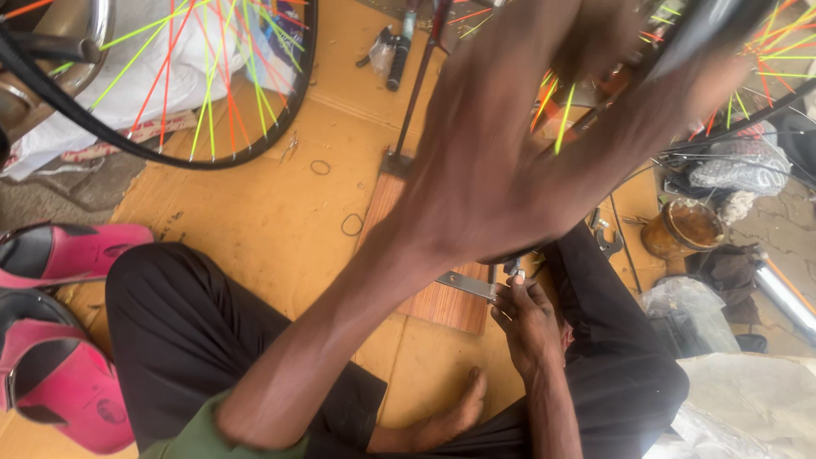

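Head view looks down on a person seated cross-legged on a floor covered with yellow-brown cardboard [255, 212]. The left hand [510, 161] reaches up and forward, very close to the camera and blurred; its fingers run to the dark rim of a bicycle wheel [722, 34] with orange and green spokes at the upper right, but the blur hides whether they close on the rim or only press against it, so I cannot tell the state of that grip. The right hand [527, 310] sits low between the knees, its fingers pinched on a small metal piece at the end of a flat steel bar [466, 285], which lies over a reddish wooden board [442, 297].

The wheel is probably light for its size and stiff at the rim, while the thin spokes would likely flex and are a poor place to take hold; the rim edge or the tyre gives the firmer hold. The steel bar looks rigid, smooth and perhaps a little slippery, and the small part at its tip seems easy to drop, which suits the fingertip pinch.

A second spoked wheel [212, 93] lies at the upper left, well apart from both hands. Pink sandals [59, 340] sit at the left edge, and a rusty tin [684, 228] stands at the right, near the knee.
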